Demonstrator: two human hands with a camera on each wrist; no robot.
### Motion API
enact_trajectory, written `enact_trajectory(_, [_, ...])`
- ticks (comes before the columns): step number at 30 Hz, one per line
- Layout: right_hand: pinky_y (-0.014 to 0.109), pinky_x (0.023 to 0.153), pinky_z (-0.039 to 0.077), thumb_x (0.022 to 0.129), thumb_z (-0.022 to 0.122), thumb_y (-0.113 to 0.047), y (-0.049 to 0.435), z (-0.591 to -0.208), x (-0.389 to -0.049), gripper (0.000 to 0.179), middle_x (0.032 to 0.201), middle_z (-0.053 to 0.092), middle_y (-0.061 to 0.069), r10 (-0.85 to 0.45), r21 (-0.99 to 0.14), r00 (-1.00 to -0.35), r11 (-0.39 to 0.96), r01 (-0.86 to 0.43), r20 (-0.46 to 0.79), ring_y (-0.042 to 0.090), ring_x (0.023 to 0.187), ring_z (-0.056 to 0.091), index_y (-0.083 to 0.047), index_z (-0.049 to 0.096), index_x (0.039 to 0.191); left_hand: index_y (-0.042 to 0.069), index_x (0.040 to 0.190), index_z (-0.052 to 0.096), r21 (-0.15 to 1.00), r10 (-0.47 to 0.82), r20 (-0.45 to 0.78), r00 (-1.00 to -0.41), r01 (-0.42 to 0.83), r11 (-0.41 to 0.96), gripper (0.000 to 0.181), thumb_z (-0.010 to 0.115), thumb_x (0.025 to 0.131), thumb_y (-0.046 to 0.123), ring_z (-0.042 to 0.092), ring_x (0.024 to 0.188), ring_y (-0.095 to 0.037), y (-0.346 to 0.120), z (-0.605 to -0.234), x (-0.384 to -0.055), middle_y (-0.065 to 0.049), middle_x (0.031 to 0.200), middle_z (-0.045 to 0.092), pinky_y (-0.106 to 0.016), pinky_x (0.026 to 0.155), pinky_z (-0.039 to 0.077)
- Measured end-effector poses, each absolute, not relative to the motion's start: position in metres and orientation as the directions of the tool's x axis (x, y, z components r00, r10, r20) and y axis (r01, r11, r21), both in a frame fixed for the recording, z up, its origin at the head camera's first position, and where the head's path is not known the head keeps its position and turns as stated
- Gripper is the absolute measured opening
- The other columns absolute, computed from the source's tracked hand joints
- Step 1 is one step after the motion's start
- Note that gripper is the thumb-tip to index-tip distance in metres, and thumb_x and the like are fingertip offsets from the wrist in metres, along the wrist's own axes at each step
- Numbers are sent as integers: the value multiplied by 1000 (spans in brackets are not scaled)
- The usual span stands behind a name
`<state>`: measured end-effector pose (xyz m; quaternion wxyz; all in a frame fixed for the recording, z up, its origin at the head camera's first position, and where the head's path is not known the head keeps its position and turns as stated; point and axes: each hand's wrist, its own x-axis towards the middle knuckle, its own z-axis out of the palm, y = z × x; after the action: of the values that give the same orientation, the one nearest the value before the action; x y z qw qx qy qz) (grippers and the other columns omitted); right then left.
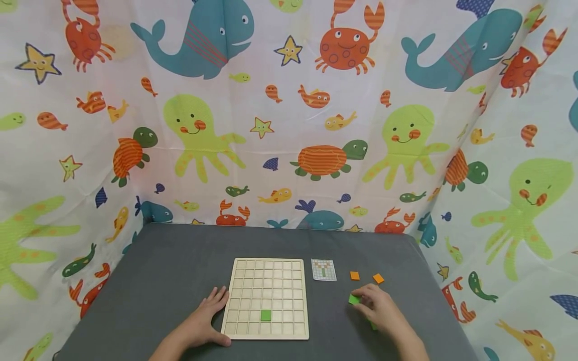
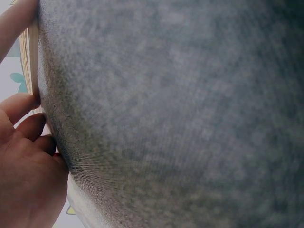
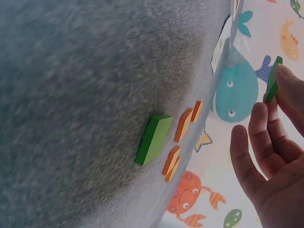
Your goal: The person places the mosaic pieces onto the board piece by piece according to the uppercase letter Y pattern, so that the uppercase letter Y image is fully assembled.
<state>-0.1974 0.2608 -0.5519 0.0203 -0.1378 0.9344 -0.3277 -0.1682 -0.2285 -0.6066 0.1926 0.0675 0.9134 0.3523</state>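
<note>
In the head view my left hand (image 1: 204, 321) touches the left edge of a pale wooden grid board (image 1: 271, 335), fingers spread along the edge and thumb at the near corner. One green square tile (image 1: 266, 315) lies in a cell near the board's front. My right hand (image 1: 378, 307) is right of the board and pinches another green tile (image 3: 272, 81) between thumb and fingers, clear of the table in the right wrist view. Beneath that hand a further green tile (image 3: 154, 140) rests on the table, mostly covered in the head view.
Orange tiles (image 1: 354, 276) lie beyond my right hand. A small printed grid card (image 1: 323, 269) sits just right of the board's far corner. The grey tabletop (image 1: 171, 271) meets a sea-animal curtain (image 1: 280, 125) at the back and sides.
</note>
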Motion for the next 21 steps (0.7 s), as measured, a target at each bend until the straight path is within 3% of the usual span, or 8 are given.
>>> enact_trajectory(11, [24, 66, 50, 84, 81, -11, 248, -555, -206, 21, 97, 65, -3, -376, -591, -912, 703, -397, 166, 7, 79, 59, -14, 75, 104, 7, 159, 30, 670, 269, -301, -915, -2, 742, 132, 97, 53, 48, 4, 155, -44, -230, -608, -168, -15, 168, 18, -70, 119, 11])
enact_trajectory(21, [24, 70, 52, 85, 81, -12, 228, -550, -215, 22, 97, 64, -8, -370, -603, -921, 709, -366, 124, 7, 81, 59, -17, 75, 106, 8, 159, 32, 671, 246, -310, -918, -28, 741, 132, 98, 52, 47, 5, 156, -43, -228, -606, -168, -14, 168, 19, -69, 119, 12])
